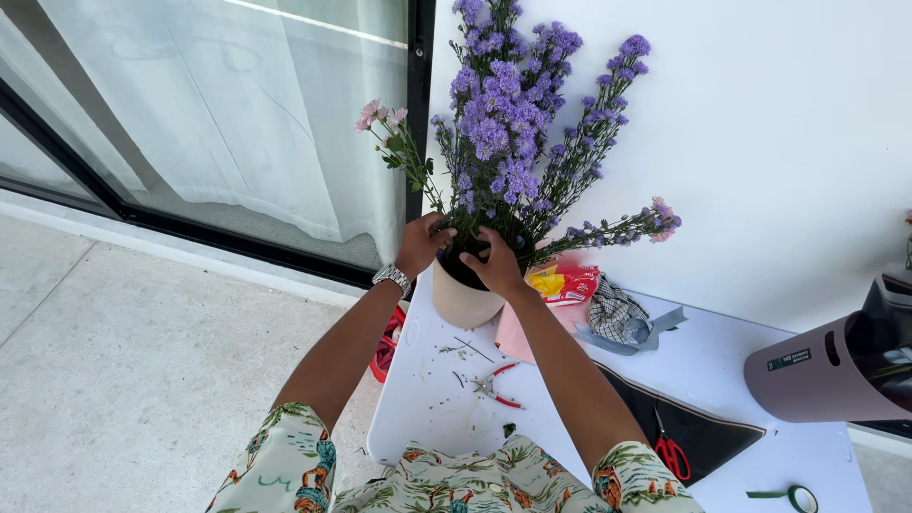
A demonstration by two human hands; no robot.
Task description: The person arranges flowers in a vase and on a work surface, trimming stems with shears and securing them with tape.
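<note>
A cream round pot (463,302) stands at the far left corner of a white table (432,404). Tall purple flowers (513,114) rise from it, with small pink blooms (377,114) on the left and more pink ones at the right tip (660,214). My left hand (421,242), with a metal watch on the wrist, grips the stems at the pot's mouth. My right hand (496,261) rests on the dark top of the pot among the stems, fingers curled around them.
Red-handled pliers (492,385) and cut stem bits lie near the pot. Behind it sit a red and yellow packet (562,282), a checked cloth (613,309) and grey ribbon. Red scissors (671,454) lie on black paper, green tape roll (801,497) at front right, a mauve cylinder (822,370) right.
</note>
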